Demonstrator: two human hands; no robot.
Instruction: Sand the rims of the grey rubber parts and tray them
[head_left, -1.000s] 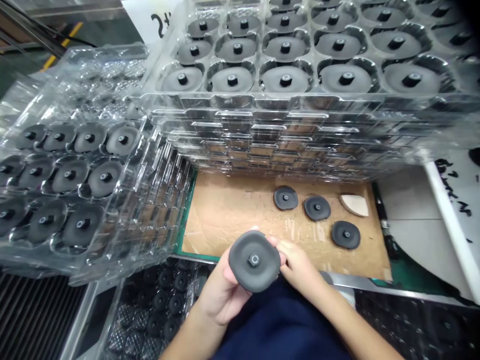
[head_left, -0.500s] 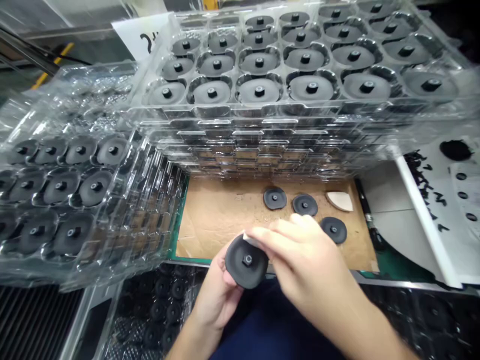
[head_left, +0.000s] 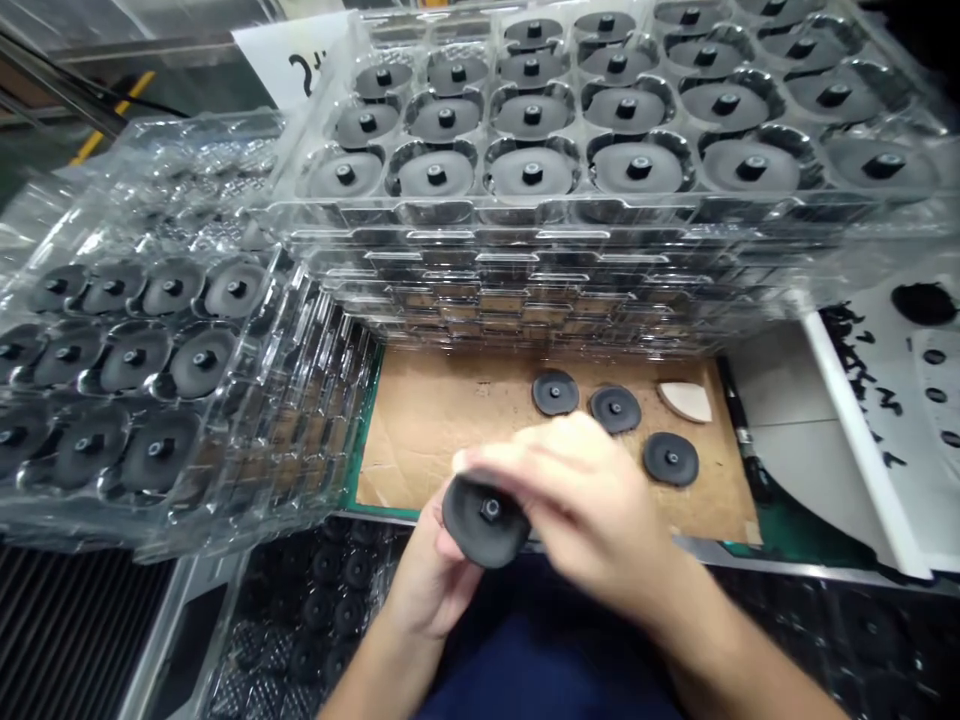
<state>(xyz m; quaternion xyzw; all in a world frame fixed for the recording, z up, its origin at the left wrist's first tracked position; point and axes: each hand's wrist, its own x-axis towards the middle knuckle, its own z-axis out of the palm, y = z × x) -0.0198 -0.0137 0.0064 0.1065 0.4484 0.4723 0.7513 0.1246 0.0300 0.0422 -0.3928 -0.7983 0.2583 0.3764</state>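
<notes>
Black disc (head_left: 487,535) held up in the left hand (head_left: 431,590), stem facing the camera, above the near edge of the cardboard sheet (head_left: 427,420) laid on the green counter (head_left: 810,535). Disc is gripped at its left side and from beneath; thumb is seen at the rim. Right hand (head_left: 600,500) is laid over the disc's far right rim, fingers narrow and close together, partly blurred. A pale tip shows at the far rim; whether it is a fingertip or something pinched cannot be told.

Step in hand, as judged: handwork on the upper face or rim of the one disc, steadied by the left hand and worked by the right. For the next move, a firm left grip seems called for, with light pressure at the rim and the stem left clear; a small turn of the disc would be needed for other parts of the rim to be reached.

Three loose discs (head_left: 615,408) are noted on the sheet's right half, from the far edge toward the right edge, none touching. Beige wedge (head_left: 686,401) lies near the far right corner. Stacked clear trays (head_left: 525,265) are stood along the far edge, filled with similar discs.
</notes>
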